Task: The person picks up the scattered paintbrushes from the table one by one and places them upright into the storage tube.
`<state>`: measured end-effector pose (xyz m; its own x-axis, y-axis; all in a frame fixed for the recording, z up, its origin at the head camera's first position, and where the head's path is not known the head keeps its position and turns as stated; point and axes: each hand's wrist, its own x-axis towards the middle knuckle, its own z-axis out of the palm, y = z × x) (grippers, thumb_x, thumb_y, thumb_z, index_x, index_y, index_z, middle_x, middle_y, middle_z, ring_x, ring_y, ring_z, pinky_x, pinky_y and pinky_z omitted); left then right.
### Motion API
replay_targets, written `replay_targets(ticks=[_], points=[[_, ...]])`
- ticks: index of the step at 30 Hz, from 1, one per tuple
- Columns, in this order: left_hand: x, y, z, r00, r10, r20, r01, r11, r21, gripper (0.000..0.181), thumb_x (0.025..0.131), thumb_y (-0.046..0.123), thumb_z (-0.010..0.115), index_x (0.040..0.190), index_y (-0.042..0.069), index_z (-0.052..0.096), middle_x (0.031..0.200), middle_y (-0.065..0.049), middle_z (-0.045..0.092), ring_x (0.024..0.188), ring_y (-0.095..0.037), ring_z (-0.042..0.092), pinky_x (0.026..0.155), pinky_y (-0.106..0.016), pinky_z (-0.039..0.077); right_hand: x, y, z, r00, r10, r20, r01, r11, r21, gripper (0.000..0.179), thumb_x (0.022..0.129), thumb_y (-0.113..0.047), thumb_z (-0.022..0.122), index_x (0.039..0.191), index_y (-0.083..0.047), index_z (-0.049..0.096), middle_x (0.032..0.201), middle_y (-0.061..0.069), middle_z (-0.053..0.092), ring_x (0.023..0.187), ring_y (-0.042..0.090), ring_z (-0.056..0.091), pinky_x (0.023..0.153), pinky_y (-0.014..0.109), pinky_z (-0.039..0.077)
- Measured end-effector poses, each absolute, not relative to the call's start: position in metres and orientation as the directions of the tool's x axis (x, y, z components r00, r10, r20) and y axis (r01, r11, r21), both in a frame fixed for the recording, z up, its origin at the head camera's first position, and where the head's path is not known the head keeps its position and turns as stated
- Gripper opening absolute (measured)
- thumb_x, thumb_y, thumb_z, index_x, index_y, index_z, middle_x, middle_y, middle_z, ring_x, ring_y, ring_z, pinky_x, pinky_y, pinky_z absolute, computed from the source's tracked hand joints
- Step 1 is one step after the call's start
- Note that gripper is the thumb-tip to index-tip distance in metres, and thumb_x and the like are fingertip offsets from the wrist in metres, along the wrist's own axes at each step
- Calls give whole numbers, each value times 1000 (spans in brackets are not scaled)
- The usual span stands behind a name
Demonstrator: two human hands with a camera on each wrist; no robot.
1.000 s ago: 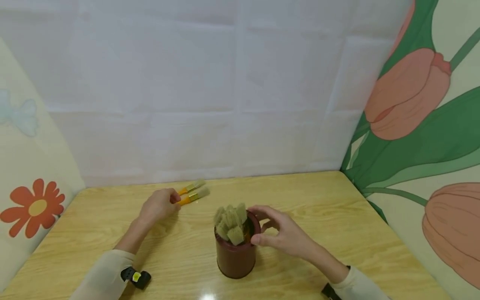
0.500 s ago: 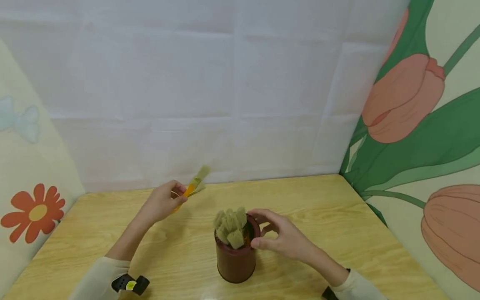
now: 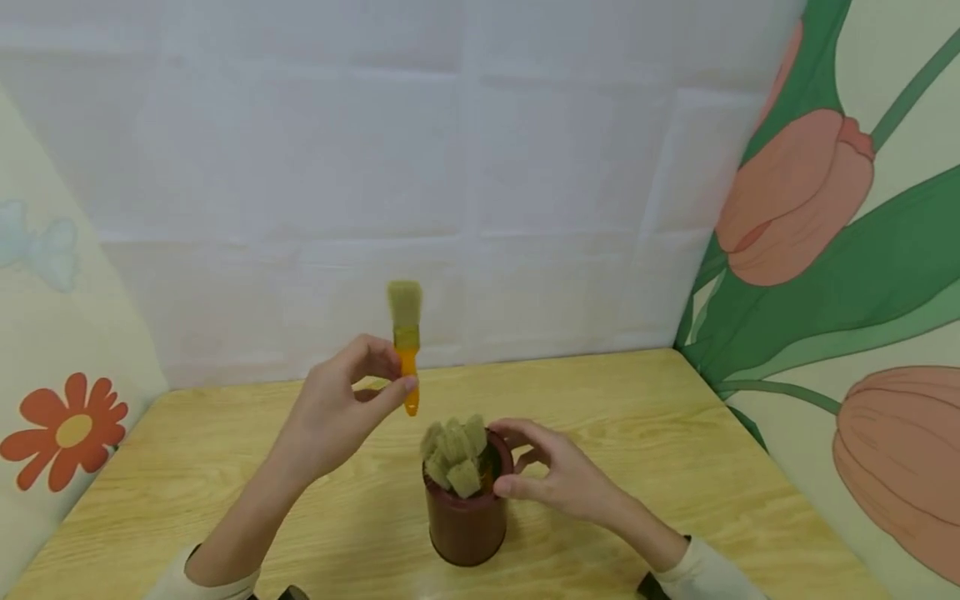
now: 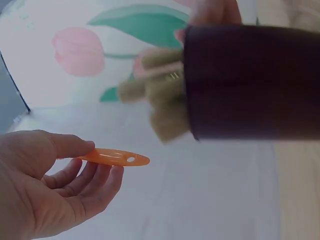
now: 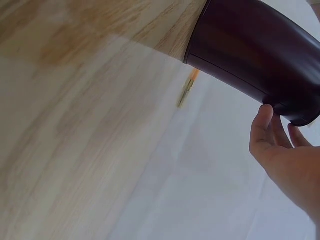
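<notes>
A paintbrush (image 3: 407, 342) with an orange handle is pinched between thumb and fingers of my left hand (image 3: 330, 408). It stands upright above the table, bristles up; in the left wrist view its handle end (image 4: 122, 157) points towards the pot. A dark maroon brush pot (image 3: 467, 529) stands on the table below and to the right. Several brushes (image 3: 454, 450) are in it, pale bristles up, leaning to the left side. My right hand (image 3: 562, 475) holds the pot's right side at the rim, thumb in front and fingers behind.
Another paintbrush (image 5: 187, 89) lies on the wooden table (image 3: 600, 400), seen in the right wrist view; in the head view my left hand hides it. A white sheet (image 3: 300, 167) hangs behind the table. Walls painted with flowers (image 3: 795, 200) flank both sides.
My left hand has picked one paintbrush up from the table, turned it upright and carried it right, towards the pot. The right hand has stayed at the pot's rim.
</notes>
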<state>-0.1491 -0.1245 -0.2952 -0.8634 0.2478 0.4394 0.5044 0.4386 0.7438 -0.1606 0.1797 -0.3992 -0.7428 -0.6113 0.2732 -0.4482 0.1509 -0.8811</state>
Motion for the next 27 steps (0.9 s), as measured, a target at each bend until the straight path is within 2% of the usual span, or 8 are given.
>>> replay_targets(ticks=[4,8,12,18,21,27], points=[[-131,-107,-282,-820,278,500,569,305,764,25,95,12,75,115,13,60,100,-1,68,96,-14,68,79,-34,60,-161,179,-400,-752,-607,256,-434,163,-886,51,98,-25,72,146,-24,53,136,-3,59,113,25,61,92,45,54],[-121,-92,-277,-800,303,518,586,208,783,34,94,4,75,122,12,58,104,-4,67,95,-18,68,76,-35,61,-162,178,-401,-745,-610,270,-449,160,-879,52,98,-27,72,147,-22,53,136,-2,60,114,25,61,91,44,54],[-116,-79,-279,-809,327,489,557,155,816,33,95,4,74,122,13,58,107,-6,65,98,-19,68,77,-37,61,-162,179,-400,-736,-615,281,-460,150,-875,54,99,-29,72,147,-18,52,136,-1,60,114,26,61,90,43,54],[-113,-67,-285,-834,309,458,513,128,849,24,96,12,74,116,12,59,106,-9,65,99,-19,70,75,-38,61,-161,180,-399,-742,-614,269,-446,152,-882,52,99,-29,71,147,-22,52,137,-3,59,113,28,60,91,42,54],[-115,-64,-288,-835,301,461,523,176,834,22,96,15,75,114,13,62,103,-5,67,96,-17,70,77,-36,61,-161,181,-399,-740,-617,268,-441,143,-886,53,99,-30,71,147,-20,52,136,-1,59,111,28,60,90,42,55],[-121,-61,-299,-836,306,456,548,416,726,19,93,21,79,104,19,63,90,11,68,86,-5,66,83,-36,58,-162,181,-400,-746,-617,252,-431,158,-888,55,99,-31,71,149,-22,50,140,-3,57,116,25,60,92,43,54]])
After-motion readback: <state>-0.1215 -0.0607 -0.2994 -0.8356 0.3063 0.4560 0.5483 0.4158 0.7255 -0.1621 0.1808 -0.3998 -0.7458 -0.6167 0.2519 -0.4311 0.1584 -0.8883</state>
